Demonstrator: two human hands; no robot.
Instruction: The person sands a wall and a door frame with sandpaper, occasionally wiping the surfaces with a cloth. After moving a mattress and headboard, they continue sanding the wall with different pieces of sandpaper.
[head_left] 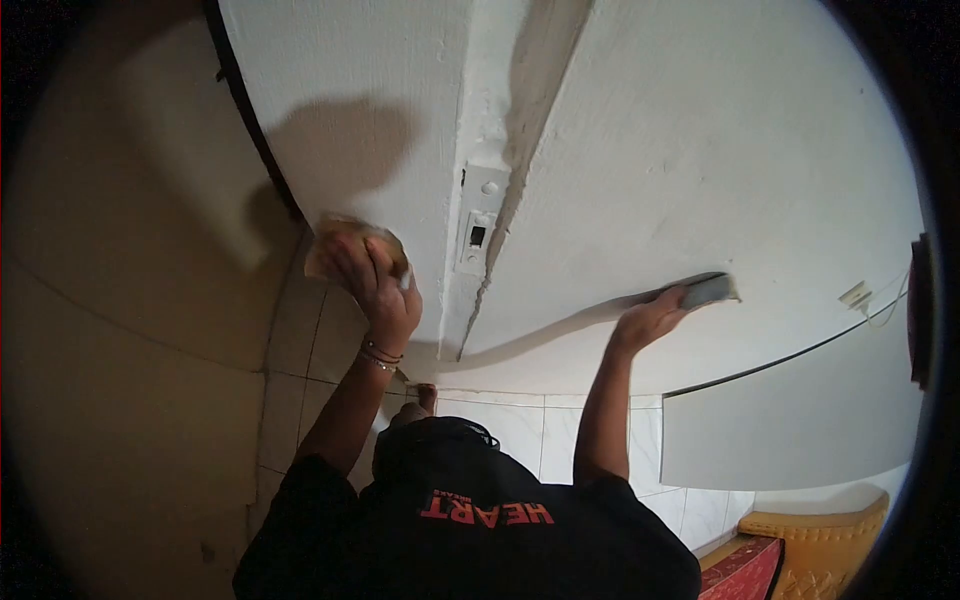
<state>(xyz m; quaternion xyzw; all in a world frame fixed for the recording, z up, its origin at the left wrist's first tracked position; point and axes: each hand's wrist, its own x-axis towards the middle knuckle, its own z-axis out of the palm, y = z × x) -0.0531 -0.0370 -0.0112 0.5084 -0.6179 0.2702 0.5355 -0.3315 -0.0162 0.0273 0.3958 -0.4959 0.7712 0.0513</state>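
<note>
Nearest, past the black shirt [470, 530], the left hand [372, 268] has its fingers bent over a tan pad [328, 262], close to the dark outer edge of the white panel [360, 60]. Blur hides the exact finger placing. The pad looks light, thin and pliable, best taken flat across its back with spread pressure. The right hand [650, 318] pinches a grey block [708, 291] by its near end, at the white wall [700, 150]. The block looks light and slightly springy, firmer along its length; its sides seem the surest grip, and dust could make it slippery.

Between the hands run a raised strip with rough edges and a metal lock plate [489, 187], likely to snag either one. The wall gives the right hand broad, flat room; farther right hangs a pale plug [856, 296] with a thin cord [884, 318]. Tiles [510, 422] lie below, a yellow chair [832, 560] beyond.
</note>
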